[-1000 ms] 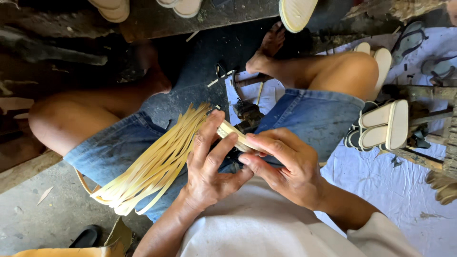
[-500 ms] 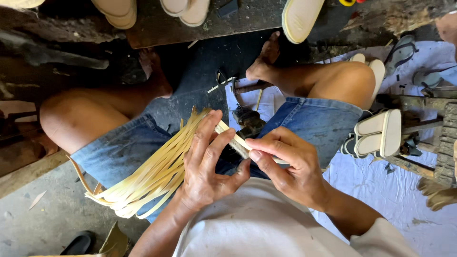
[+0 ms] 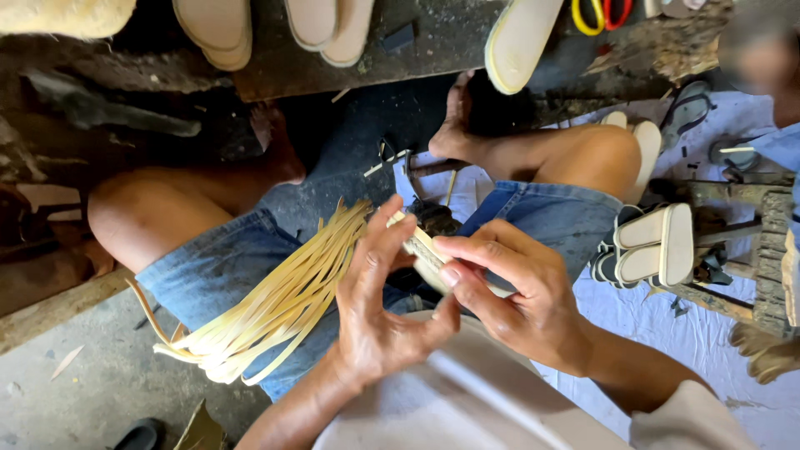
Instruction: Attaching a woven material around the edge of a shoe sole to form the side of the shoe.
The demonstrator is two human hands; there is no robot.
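The person sits with knees apart in blue denim shorts, and both hands meet over the lap at the middle of the view. The left hand holds a bundle of pale yellow flat fibre strips; its fingers are curled around the gathered end, thumb pressing in from the 5 o'clock side, so they are clamped on the strips. The loose ends of the bundle fan out toward 8 o'clock, across the left thigh and past the hem of the shorts.

The right hand comes in from 4 o'clock. Its thumb and forefinger are pinched together on the tip of the gathered end, just beside the left fingers and touching the same strips. A short stretch of the bundle shows between the two hands.

Judging by the grip, the step in hand is sorting or singling out a strip from the gathered end. The next move would call for a steady left clamp so the bundle does not splay while the right pinch draws or turns one strip.

At 12 o'clock a dark wooden surface carries cream shoe soles. At 3 o'clock a pair of white sandals rests on a rough wooden stand.
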